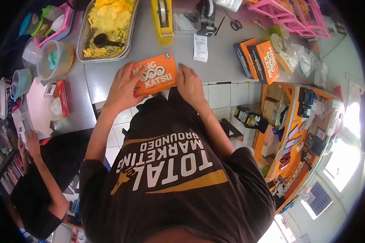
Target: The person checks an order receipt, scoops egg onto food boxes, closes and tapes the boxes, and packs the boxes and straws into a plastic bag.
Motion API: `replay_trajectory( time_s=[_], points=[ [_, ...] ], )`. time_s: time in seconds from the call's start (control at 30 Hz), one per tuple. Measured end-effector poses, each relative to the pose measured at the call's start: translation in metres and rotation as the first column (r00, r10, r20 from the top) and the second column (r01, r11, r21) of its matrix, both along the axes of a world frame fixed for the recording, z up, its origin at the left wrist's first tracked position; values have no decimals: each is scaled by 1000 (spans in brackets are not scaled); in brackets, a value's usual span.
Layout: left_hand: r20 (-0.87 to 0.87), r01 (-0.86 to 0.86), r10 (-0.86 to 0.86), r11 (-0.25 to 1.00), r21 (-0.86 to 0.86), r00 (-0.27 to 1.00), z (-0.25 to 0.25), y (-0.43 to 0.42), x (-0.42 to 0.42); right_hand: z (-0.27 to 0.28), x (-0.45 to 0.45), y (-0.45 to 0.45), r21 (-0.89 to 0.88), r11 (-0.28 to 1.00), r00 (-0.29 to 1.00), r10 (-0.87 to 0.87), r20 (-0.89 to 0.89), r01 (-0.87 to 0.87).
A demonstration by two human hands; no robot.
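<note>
An orange food box (158,73) printed "MANG KATSU" lies at the near edge of the metal table, in front of my body. My left hand (125,87) grips its left end, fingers over the printed face and thumb along the near side. At the opposite end, my right hand (189,84) is closed with its fingertips against the box's right edge. Part of that hand's grip is hidden. Beyond the box stand a yellow tape dispenser (162,24) and a paper receipt (200,48).
A metal tray (83,34) holds yellow food and a black scoop (107,41). Several more boxes (267,62) stand at right, near scissors (235,24) and pink baskets (271,12). Plastic tubs (54,60) are at left, where a co-worker's hands (31,143) hold a paper slip.
</note>
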State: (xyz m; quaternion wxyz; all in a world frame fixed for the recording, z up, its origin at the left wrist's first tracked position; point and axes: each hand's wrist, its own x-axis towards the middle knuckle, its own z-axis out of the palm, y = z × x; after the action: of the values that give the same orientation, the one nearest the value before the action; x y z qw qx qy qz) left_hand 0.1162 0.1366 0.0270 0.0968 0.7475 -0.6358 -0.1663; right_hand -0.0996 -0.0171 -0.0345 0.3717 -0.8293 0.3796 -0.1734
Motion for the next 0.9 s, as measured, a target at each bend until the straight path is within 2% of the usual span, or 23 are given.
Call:
replay_trajectory(
  time_s=[0.03,0.07,0.13,0.17,0.23,0.37,0.57,0.63,0.67,0.73,0.77,0.8,0.83,0.87,0.9],
  points=[
    [3,-7,7,1000,0,1000,3,-4,3,8,-6,7,141,990,994,0,-108,15],
    [-3,14,-14,998,64,1000,6,-8,3,6,-9,15,143,990,994,2,-107,13],
    [-13,48,-47,990,133,999,9,-16,5,-5,-12,30,432,902,1000,-21,-15,25],
    [7,53,-55,989,138,998,9,-19,4,-11,-12,35,436,899,1000,-25,-18,30],
    [31,58,-63,988,145,998,10,-22,1,-21,-3,40,425,901,981,-153,121,89],
    [96,59,-78,981,186,992,15,-28,-4,-38,-1,45,358,929,980,-152,127,97],
    [77,79,-104,960,270,992,20,-38,2,-25,9,48,502,854,966,-228,124,137],
    [66,87,-112,952,294,992,20,-39,2,-47,10,49,290,942,972,-207,110,168],
    [82,83,-113,949,303,990,18,-38,0,-55,9,47,290,942,972,-207,112,168],
    [98,77,-113,946,314,989,12,-31,-2,-56,5,39,123,964,964,-249,89,238],
    [83,94,-116,968,234,990,9,-27,-1,-56,2,35,122,964,964,-248,91,236],
    [68,109,-121,982,153,990,5,-23,1,-46,1,27,277,921,945,-312,99,275],
    [66,108,-119,982,154,991,-1,-18,3,-40,-1,24,426,852,923,-375,92,304],
    [64,135,-142,985,105,988,-7,-14,5,-36,-2,22,427,852,923,-373,88,304],
    [64,161,-165,985,55,984,-12,-10,5,-33,-3,21,512,809,897,-415,152,288]
  ],
)
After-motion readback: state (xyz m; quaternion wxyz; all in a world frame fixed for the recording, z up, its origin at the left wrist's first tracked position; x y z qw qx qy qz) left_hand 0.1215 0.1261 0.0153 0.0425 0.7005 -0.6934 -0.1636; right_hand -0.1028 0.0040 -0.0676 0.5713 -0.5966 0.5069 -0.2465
